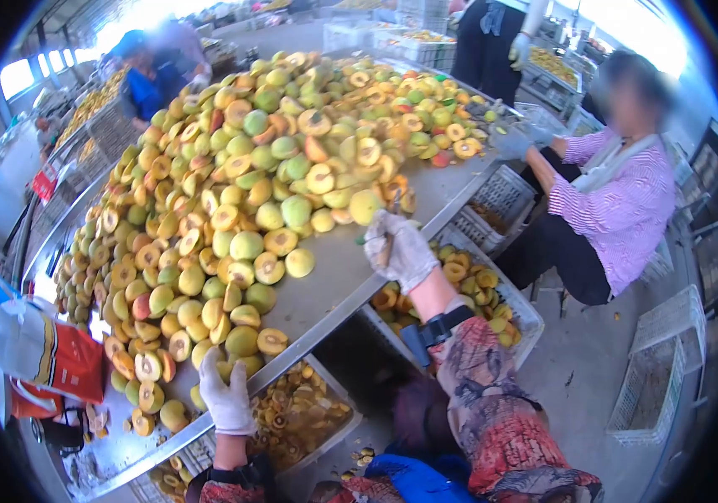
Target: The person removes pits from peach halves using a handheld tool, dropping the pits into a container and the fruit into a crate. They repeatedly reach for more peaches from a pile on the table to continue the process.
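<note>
A large heap of halved and whole yellow-green peach-like fruit lies on a metal table. My left hand, in a whitish glove, is at the table's near edge, fingers apart and pointing up against fruit at the heap's lower end. I cannot see a fruit firmly held there. My right hand, in a stained whitish glove, is closed above the table's edge on a small tool with a brownish handle, partly hidden by the fingers. Just beyond its fingertips is a yellow fruit.
Below the edge stand a crate of fruit halves and a tub of cut pieces. A seated person in a striped top works at right. A red bag is at left. Stacked empty-looking crates stand on the floor.
</note>
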`<action>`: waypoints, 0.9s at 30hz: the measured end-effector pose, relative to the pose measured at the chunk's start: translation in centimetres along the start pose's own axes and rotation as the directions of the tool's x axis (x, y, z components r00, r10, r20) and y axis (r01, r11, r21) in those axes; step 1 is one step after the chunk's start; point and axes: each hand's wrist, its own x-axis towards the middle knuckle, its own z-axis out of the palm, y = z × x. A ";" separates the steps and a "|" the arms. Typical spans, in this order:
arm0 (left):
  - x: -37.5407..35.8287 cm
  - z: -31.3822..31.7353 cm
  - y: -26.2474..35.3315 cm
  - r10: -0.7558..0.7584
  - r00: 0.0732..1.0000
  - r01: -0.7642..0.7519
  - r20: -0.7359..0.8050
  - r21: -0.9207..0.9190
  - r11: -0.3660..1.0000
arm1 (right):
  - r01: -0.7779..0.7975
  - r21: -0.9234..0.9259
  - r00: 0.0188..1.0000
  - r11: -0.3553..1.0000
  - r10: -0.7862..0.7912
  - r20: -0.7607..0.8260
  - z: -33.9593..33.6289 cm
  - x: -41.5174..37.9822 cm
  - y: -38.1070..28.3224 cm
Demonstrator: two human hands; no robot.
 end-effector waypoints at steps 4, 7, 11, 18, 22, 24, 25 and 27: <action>0.0 0.4 -0.4 0.021 1.000 -0.020 -0.018 0.032 0.999 | 0.025 0.192 1.000 0.981 -0.028 0.012 0.4 -0.7 0.4; 0.1 0.6 -0.5 0.051 0.998 -0.050 -0.027 0.013 0.999 | 0.077 0.207 0.997 0.975 -0.080 0.009 0.0 -0.9 0.3; 0.0 0.5 -0.3 0.077 0.997 -0.076 -0.005 0.041 0.996 | 0.159 -0.569 0.968 0.807 -0.240 -0.070 -0.1 -1.1 -0.2; 0.2 0.3 -0.6 0.091 0.995 -0.093 0.032 0.080 0.992 | 0.129 -0.669 0.876 -0.732 -0.231 0.422 4.9 -1.0 1.9; 0.1 0.3 -1.1 0.094 0.994 -0.100 0.058 0.110 0.989 | 0.513 -0.551 0.761 -0.658 0.052 0.646 7.0 1.8 8.1; 0.1 0.2 -1.0 0.084 0.995 -0.090 0.059 0.102 0.991 | 0.607 -0.555 0.731 -0.569 0.125 0.671 6.2 3.8 11.7; 0.1 0.2 -1.0 0.075 0.995 -0.081 0.062 0.097 0.992 | 0.601 -0.548 0.751 -0.582 0.177 0.636 6.1 4.3 12.9; 0.0 -0.1 -0.7 0.072 0.995 -0.079 0.070 0.105 0.991 | 0.585 -0.525 0.748 -0.619 0.160 0.645 5.7 4.1 13.9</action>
